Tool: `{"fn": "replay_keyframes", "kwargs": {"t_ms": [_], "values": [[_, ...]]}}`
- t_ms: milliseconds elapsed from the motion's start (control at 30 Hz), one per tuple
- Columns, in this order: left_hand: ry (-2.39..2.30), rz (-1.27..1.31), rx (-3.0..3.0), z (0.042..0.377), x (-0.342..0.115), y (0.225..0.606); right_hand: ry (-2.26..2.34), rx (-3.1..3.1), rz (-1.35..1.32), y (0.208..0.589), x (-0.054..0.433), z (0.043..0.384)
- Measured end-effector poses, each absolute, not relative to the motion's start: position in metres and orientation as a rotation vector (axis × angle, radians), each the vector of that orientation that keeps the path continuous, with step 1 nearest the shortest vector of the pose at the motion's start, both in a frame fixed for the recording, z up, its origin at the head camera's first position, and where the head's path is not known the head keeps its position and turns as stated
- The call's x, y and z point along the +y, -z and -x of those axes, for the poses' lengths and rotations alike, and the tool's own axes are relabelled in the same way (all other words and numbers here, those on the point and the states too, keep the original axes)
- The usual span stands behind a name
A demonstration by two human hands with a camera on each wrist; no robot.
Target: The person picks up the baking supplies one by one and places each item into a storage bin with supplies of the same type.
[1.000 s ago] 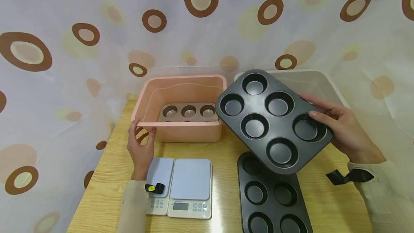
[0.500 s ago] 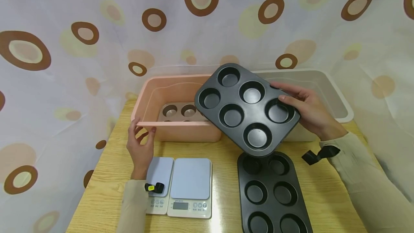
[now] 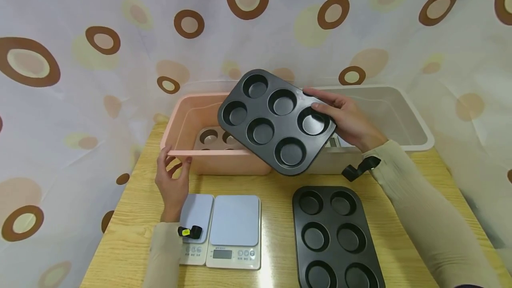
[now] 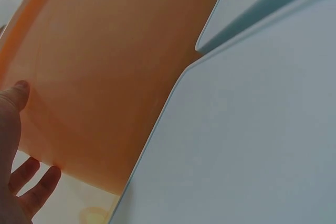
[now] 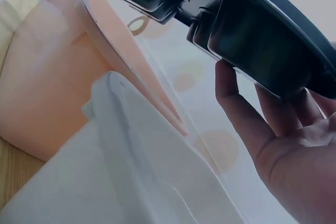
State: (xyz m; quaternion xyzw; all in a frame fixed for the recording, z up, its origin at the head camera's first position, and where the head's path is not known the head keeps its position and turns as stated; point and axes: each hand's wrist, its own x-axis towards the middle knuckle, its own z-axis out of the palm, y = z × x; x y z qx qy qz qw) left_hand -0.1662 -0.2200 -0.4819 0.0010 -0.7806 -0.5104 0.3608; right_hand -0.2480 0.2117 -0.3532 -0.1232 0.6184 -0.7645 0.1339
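Observation:
My right hand [image 3: 346, 117] grips a dark six-cup muffin pan [image 3: 265, 111] by its right end, thumb on top and fingers beneath. In the head view the pan hangs tilted over the right part of the pink bin [image 3: 224, 163]. A light brown muffin pan [image 3: 216, 145] lies inside that bin, partly hidden by the held one. At the bin's front left corner, my left hand [image 3: 174, 188] holds on, with the thumb against the front wall and fingers at the rim. The left wrist view shows the thumb [image 4: 20, 94] on the orange-looking bin wall.
A second dark muffin pan [image 3: 334, 230] lies on the wooden table [image 3: 276, 217] at the front. Left of it, two kitchen scales [image 3: 234, 221] lie side by side. A pale grey bin [image 3: 420, 139] adjoins the pink one, and a patterned curtain [image 3: 256, 48] hangs behind.
The held muffin pan and my right hand have moved left and slightly up, from near the grey bin to over the pink bin. My left hand has stayed at the corner.

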Motion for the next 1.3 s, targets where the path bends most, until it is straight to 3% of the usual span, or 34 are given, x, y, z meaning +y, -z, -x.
{"fn": "replay_keyframes", "kwargs": {"t_ms": [400,867,1300], "values": [[1.307,0.026,-2.015,0.187,-0.236,0.509,2.207,1.811,0.366,0.347,0.185,0.288],[1.324,0.001,-2.018,0.187,-0.237,0.514,2.215,1.844,0.337,0.347,0.154,0.327],[1.343,-0.042,-2.038,0.181,-0.235,0.514,2.067,2.035,0.380,0.349,0.109,0.335]]}}
